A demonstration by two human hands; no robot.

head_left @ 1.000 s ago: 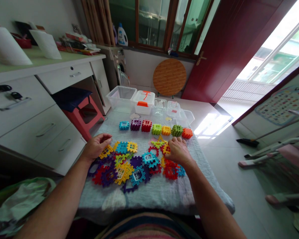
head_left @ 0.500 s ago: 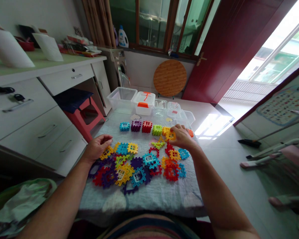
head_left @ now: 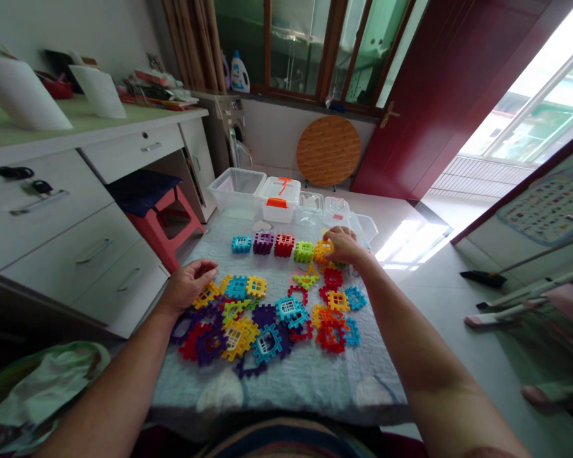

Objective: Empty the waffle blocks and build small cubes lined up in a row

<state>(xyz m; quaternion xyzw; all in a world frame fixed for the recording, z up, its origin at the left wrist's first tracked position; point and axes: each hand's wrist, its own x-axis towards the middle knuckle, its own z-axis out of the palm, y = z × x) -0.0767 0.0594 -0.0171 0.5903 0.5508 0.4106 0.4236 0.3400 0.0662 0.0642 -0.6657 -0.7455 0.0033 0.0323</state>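
At the right end of a row of stacked plastic building blocks, my right hand [head_left: 344,245] closes its fingers on the yellow block stack [head_left: 321,252]. Left of that stand a lime green stack [head_left: 304,252], a red one [head_left: 284,245], a purple one [head_left: 263,242] and a blue one [head_left: 241,244]. My left hand [head_left: 190,284] rests half-curled, with thumb and fingers apart and nothing in it, beside a yellow block [head_left: 206,295]. Loose blocks lie mixed before me, among them a blue window block [head_left: 267,342] and a red block [head_left: 331,335].
Clear plastic bins [head_left: 239,189] and a white-lidded box with orange latches [head_left: 280,198] line the far side of the cloth-covered table [head_left: 286,381]. A red stool [head_left: 172,222] stands at the left, near white drawers [head_left: 95,251].
My right hand has shifted slightly back and left, bringing the yellow block it held onto the yellow stack. My left hand has hardly moved. The view has tilted a little.
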